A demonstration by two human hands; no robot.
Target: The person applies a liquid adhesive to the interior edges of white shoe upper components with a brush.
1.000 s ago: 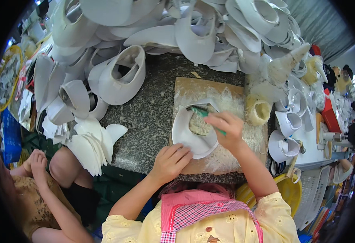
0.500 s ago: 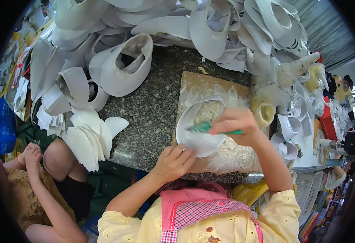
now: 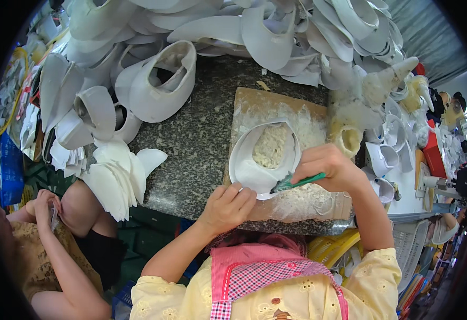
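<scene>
A white visor-shaped piece (image 3: 247, 169) with an oval opening lies on a cardboard-like board (image 3: 252, 101) crusted with whitish, glue-like residue. My left hand (image 3: 227, 206) has its fingers closed on the piece's near left edge. In my right hand (image 3: 327, 168) is a green-handled brush (image 3: 306, 180), its tip down at the near rim of the piece. The bristles are partly dark green and hard to make out. Through the opening the coated board shows.
The board rests on a speckled stone table (image 3: 191, 149). Many white visors (image 3: 164, 101) are heaped along the far side, and flat white pieces (image 3: 117, 178) fan out at left. A crusted, yellowish container (image 3: 349, 140) stands at right. Another person (image 3: 57, 250) sits at left.
My right hand and the brush have moved right and nearer, from the piece's left inner surface to its near rim. The piece has turned somewhat, and my left hand still grips its edge.
</scene>
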